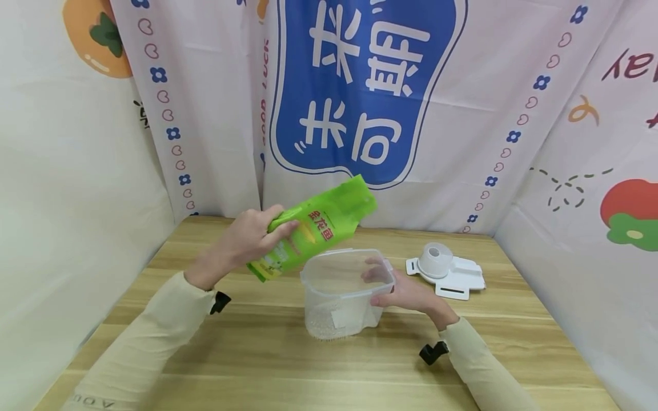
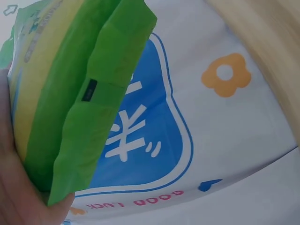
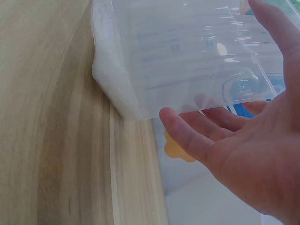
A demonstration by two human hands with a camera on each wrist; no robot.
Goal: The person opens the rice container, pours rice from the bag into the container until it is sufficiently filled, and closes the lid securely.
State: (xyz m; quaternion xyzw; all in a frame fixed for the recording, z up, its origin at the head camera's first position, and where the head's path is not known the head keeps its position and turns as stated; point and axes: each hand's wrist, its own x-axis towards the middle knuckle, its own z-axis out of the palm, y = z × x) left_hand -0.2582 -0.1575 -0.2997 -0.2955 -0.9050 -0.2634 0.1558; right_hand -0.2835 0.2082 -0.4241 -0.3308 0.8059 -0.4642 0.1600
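My left hand (image 1: 251, 237) grips the lower end of a green plastic rice bag (image 1: 334, 214), thumb across its front. The bag tilts up to the right, its upper end above the back of a clear plastic container (image 1: 329, 302). In the left wrist view, a folded green seam (image 2: 89, 108) runs along the bag's end. The container stands on the table with a layer of white grains (image 3: 107, 61) at its bottom. At its right end my right hand (image 1: 403, 291) holds it, thumb on the near side and fingers behind the far wall.
To the right lies a white lid (image 1: 468, 278) with slotted side flaps and a clear cup (image 1: 436, 261) on it. The wooden tabletop (image 1: 257, 354) is bounded by a printed cloth (image 1: 216, 142) at the back and white sheets on both sides.
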